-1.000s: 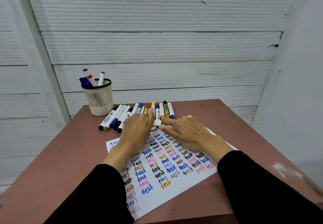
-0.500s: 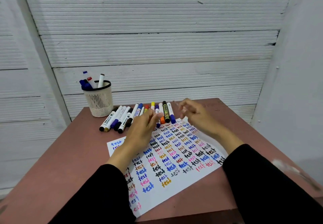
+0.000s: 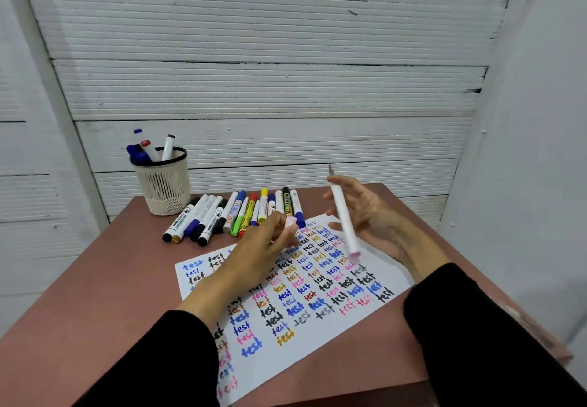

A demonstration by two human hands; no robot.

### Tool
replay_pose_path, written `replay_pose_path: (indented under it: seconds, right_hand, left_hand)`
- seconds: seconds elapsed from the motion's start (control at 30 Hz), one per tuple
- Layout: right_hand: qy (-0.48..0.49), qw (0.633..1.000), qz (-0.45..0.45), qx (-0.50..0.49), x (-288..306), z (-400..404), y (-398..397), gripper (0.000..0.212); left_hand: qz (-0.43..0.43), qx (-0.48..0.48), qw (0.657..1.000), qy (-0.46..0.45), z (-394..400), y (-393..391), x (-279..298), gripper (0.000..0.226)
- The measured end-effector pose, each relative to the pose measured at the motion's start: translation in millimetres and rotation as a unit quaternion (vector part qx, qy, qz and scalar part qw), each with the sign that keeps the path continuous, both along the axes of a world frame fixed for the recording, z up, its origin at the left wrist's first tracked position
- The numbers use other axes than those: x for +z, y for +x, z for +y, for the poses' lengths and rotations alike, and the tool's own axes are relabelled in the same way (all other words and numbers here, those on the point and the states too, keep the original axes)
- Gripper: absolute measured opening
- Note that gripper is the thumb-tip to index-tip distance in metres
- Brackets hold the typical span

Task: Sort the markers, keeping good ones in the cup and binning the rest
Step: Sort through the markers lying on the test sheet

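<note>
Now my right hand (image 3: 365, 216) holds an uncapped marker (image 3: 343, 216) at centre frame, my left hand (image 3: 263, 248) pinching its cap (image 3: 290, 221).

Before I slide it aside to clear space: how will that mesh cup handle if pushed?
The mesh cup looks light and thin-walled, so it should slide easily. Tall markers poke above its rim, so a high push may tip it; a push near the base seems safer.
</note>
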State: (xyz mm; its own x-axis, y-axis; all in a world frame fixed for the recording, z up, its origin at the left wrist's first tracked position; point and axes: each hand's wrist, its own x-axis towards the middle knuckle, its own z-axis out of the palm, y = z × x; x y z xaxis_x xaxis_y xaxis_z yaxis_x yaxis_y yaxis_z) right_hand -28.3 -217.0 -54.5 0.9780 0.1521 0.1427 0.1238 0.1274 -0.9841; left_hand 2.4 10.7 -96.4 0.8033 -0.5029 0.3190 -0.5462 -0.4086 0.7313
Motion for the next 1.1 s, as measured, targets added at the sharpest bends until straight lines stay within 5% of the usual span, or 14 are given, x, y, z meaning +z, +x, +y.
replay_pose_path:
  seconds: [0.23, 0.33, 0.57, 0.87, 1.1]
  right_hand:
    - [0.035, 0.996, -0.007, -0.085, 0.9, 2.6, -5.4, 0.010]
    - [-0.047, 0.985, 0.001, -0.164, -12.6, 5.3, -2.0, 0.033]
    - [-0.079, 0.983, 0.001, -0.166, -25.0, 12.8, -3.2, 0.014]
    - [-0.081, 0.974, -0.011, -0.212, -31.9, 16.0, -7.7, 0.040]
    - [-0.223, 0.936, -0.025, -0.270, -41.1, 13.9, -0.8, 0.032]
  left_hand:
    - [-0.017, 0.005, 1.000, 0.021, 2.5, -0.1, -0.6, 0.019]
    - [-0.016, 0.008, 0.999, 0.033, 3.8, -0.8, -1.1, 0.013]
    - [-0.048, 0.005, 0.996, 0.072, 8.3, -1.1, 0.0, 0.024]
    - [-0.069, 0.008, 0.994, 0.080, 13.9, 9.8, -9.3, 0.029]
    - [-0.102, 0.026, 0.990, 0.093, 13.7, 11.7, -15.3, 0.035]
